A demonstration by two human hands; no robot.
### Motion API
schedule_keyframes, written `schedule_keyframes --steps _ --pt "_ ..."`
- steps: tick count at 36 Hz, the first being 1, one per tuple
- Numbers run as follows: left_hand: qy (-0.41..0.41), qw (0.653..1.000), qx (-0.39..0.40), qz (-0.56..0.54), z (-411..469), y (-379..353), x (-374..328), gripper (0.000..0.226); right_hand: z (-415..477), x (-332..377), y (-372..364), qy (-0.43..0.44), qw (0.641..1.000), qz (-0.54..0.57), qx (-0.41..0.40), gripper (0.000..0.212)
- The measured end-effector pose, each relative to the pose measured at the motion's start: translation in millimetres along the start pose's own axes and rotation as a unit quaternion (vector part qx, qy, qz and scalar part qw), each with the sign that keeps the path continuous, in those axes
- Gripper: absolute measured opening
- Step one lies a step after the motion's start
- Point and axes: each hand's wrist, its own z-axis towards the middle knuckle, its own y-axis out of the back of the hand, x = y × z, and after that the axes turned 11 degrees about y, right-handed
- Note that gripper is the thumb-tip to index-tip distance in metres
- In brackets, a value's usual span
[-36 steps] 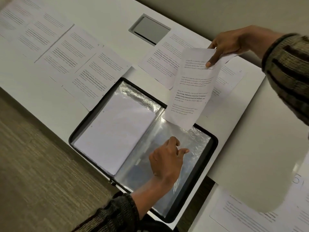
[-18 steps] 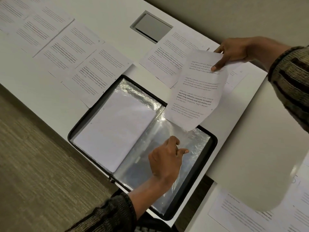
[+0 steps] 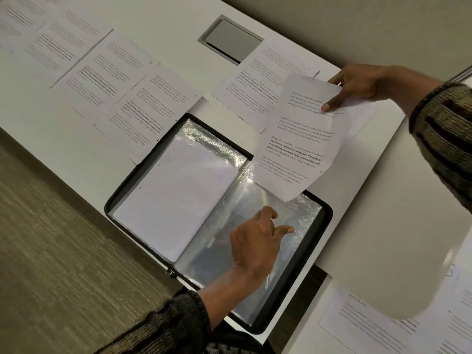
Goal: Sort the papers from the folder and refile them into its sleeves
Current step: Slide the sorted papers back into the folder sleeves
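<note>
Right hand (image 3: 357, 85) is up beyond the folder's far right corner, thumb and forefinger pinching the top edge of a printed sheet (image 3: 298, 146), which hangs in the air with its lower corner dipping over the far edge of the folder (image 3: 298, 272). The black-rimmed folder lies open on the white table (image 3: 166, 34), at the table's near edge. Left hand (image 3: 255, 249) is down on the folder's right half, fingers curled and gripping the plastic of the clear sleeve (image 3: 304, 215) there. On the folder's left half, a filed page (image 3: 173, 195) sits white side up inside its sleeve. Beyond the folder, loose pages (image 3: 153, 103) lie spread across the table on the left, one more (image 3: 252, 85) under the raised sheet, and a grey hatch (image 3: 231, 39) sits further back. Right of the folder, another page (image 3: 370, 325) lies flat
</note>
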Motion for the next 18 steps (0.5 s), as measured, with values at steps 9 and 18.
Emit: schedule_keyframes --steps 9,18 --pt "-0.038 0.984 0.132 0.115 -3 -17 19 0.101 -2 -17 -12 -0.04 0.999 -0.031 0.011 0.035" --pt "-0.155 0.928 0.172 0.29 -6 -50 53 0.112 7 -38 -24 -0.026 0.998 -0.037 0.033 0.044"
